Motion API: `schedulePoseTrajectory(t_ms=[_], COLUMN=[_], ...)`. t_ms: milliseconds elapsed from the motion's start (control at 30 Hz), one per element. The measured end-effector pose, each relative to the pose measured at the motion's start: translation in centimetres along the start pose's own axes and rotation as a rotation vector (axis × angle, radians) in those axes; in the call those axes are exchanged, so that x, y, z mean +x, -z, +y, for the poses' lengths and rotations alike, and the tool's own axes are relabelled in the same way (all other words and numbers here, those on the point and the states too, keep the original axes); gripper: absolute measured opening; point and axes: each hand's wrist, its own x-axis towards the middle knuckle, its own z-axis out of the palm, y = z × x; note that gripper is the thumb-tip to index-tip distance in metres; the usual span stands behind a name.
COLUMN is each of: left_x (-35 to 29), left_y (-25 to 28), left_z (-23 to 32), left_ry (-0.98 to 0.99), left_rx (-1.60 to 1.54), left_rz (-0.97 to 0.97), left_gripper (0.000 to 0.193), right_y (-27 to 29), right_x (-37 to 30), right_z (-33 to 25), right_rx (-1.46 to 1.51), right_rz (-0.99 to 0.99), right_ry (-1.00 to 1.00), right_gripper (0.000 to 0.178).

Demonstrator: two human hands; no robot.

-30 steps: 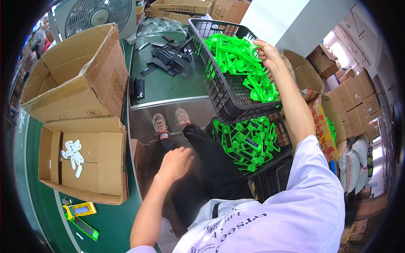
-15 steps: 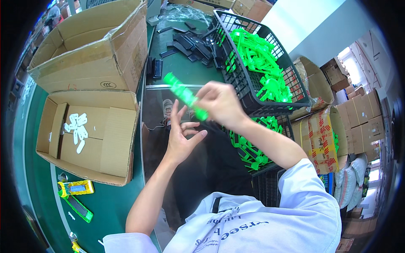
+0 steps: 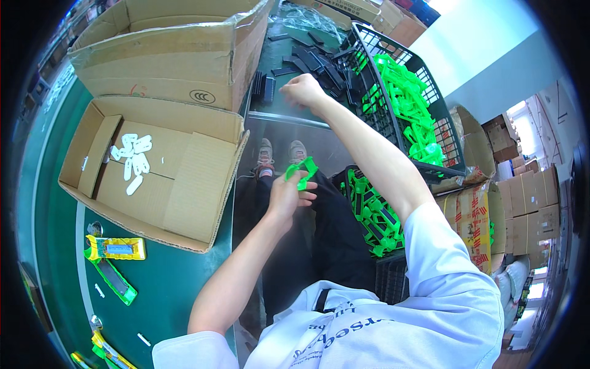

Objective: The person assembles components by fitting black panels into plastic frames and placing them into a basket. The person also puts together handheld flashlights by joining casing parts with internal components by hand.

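My left hand [image 3: 289,195] is closed on a bright green plastic frame [image 3: 306,166], held above my lap. Part of the frame is hidden by the fingers. My right hand [image 3: 302,92] reaches over the far table edge, with its fingers curled in. Whether anything lies inside those fingers is hidden. Just left of it stand several black strips [image 3: 264,87] side by side. Beyond the hand lies a loose heap of black strips [image 3: 319,64].
Right of the heap, a black basket [image 3: 437,114] holds many green frames; more frames [image 3: 372,212] fill a lower crate. An open carton [image 3: 184,178] with white pieces [image 3: 134,154] stands left, before a taller carton [image 3: 160,67]. Yellow-green assemblies [image 3: 120,248] lie near left.
My right hand has let go of the green frame and moved away toward the black strips. The frame is now in my left hand, which was open before. The view has shifted.
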Motion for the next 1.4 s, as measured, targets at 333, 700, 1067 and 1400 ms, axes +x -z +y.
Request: schedulePoseTrajectory(t_ms=[333, 700, 1067, 1400], left_x=[0.4, 0.8, 1.9, 1.3], left_y=[0.2, 0.9, 2.4, 2.3], left_z=[-0.3, -0.3, 0.4, 1.4], left_ry=[0.013, -0.154, -0.226, -0.279], left_rx=[0.053, 0.122, -0.044, -0.081], left_rz=[-0.055, 0.181, 0.189, 0.132], left_gripper=[0.033, 0.029, 0.02, 0.025], right_y=[-4.5, -0.1, -0.2, -1.8], right_x=[5.8, 0.1, -10.4, -14.0], right_z=[0.3, 1.3, 4.0, 3.9], right_rx=[-0.124, 0.602, 0.818, 0.634], right_rz=[0.152, -0.024, -0.093, 0.137], right_ry=[-0.098, -0.036, 0.084, 0.315], right_gripper=[0.029, 0.014, 0.039, 0.071])
